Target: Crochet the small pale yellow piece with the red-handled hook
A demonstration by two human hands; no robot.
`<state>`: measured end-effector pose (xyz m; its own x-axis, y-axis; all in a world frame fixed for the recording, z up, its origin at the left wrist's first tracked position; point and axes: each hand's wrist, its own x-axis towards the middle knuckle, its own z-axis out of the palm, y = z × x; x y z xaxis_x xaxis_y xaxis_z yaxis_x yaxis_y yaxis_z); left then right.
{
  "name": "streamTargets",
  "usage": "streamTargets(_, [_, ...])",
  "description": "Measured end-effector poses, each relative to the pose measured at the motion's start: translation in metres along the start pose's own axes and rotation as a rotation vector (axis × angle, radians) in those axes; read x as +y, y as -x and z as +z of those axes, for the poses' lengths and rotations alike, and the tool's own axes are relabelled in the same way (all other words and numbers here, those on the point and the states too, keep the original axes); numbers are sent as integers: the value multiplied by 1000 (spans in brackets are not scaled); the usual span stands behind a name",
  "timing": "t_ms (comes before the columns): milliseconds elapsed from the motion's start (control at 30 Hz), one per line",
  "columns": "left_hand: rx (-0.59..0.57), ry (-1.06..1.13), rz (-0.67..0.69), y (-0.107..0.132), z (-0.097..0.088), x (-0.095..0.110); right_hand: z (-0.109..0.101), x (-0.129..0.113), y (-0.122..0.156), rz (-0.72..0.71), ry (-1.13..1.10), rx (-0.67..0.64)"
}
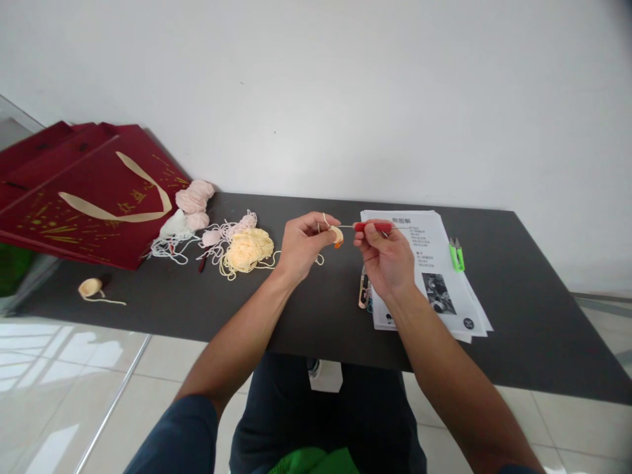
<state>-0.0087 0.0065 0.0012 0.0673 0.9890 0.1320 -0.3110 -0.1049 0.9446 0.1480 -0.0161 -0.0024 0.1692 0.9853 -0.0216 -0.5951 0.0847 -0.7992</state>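
Observation:
My left hand (307, 242) is closed on a small cream crochet piece (338, 234) with an orange bit at its lower edge. A strand of cream yarn loops over a left finger. My right hand (388, 257) grips the red handle of a crochet hook (374, 226). The hook's thin metal shaft points left and reaches the crochet piece; whether its tip is inside a stitch I cannot tell. To the left of my hands lies a loose cream yarn ball (249, 250), with a strand running toward my left hand.
Pink yarn (195, 196) and white yarn (174, 227) lie beside dark red paper bags (93, 197). A small cream crocheted cup (90, 288) sits near the table's left front. Printed sheets (419, 263), green thread snips (457, 255) and a metal tool (364, 289) lie at right on the dark table (523, 316).

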Motion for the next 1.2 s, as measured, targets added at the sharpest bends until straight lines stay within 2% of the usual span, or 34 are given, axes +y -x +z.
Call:
streamTargets(233, [33, -30, 83, 0, 1, -1, 6, 0, 4, 11, -2, 11])
streamTargets(567, [42, -193, 43, 1, 1, -1, 11, 7, 10, -62, 57, -9])
streamTargets(833, [35, -129, 94, 1, 0, -1, 13, 7, 11, -158, 117, 7])
streamTargets(1033, [77, 65, 24, 1, 2, 3, 13, 12, 26, -381, 374, 48])
streamTargets(1067, [78, 108, -2, 0, 3, 4, 13, 13, 29, -438, 456, 37])
streamTargets(1133, [77, 184, -55, 0, 3, 6, 12, 14, 34, -640, 555, -34])
streamTargets(1200, [73, 241, -97, 0, 3, 8, 9, 17, 35, -744, 621, -96])
